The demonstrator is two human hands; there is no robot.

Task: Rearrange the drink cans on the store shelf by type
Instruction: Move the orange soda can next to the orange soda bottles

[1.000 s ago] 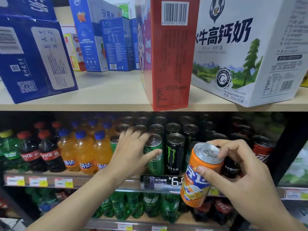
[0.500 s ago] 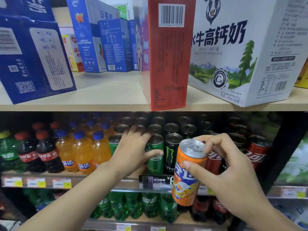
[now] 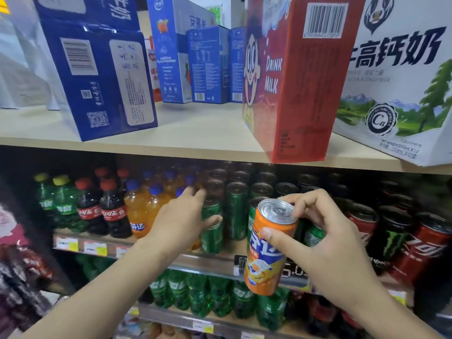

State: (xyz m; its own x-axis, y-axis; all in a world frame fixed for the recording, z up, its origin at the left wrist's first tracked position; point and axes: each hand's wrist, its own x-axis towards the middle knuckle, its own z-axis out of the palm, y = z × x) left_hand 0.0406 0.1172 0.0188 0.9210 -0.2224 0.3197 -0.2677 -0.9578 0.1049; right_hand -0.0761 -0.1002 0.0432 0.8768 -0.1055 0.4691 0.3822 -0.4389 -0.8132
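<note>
The sorting looks only partly done, as far as I can judge: on the middle shelf (image 3: 215,261) the green cans (image 3: 236,211) stand together around ten o'clock of the shelf's can section, while over at three o'clock the red cola cans (image 3: 425,248) and a black Monster can (image 3: 393,238) are interleaved, so that side seems unsorted. The orange Fanta can (image 3: 270,248) is off the shelf altogether, held in the air in front of the shelf edge and tilted with its top leaning toward one o'clock; it has no visible row of its own among the cans, though the orange bottles (image 3: 144,211) sit at nine o'clock from it. The right hand (image 3: 325,243) is grasping that can, thumb pressed across the label and fingers curled over the rim, wrist coming up from five o'clock. The left hand (image 3: 183,221) reaches in from seven o'clock, palm flat to the front green can (image 3: 212,228), thumb on its side and fingers spread behind it; it is wrapped round the can loosely, and I cannot tell whether it truly grips or only steadies it.
</note>
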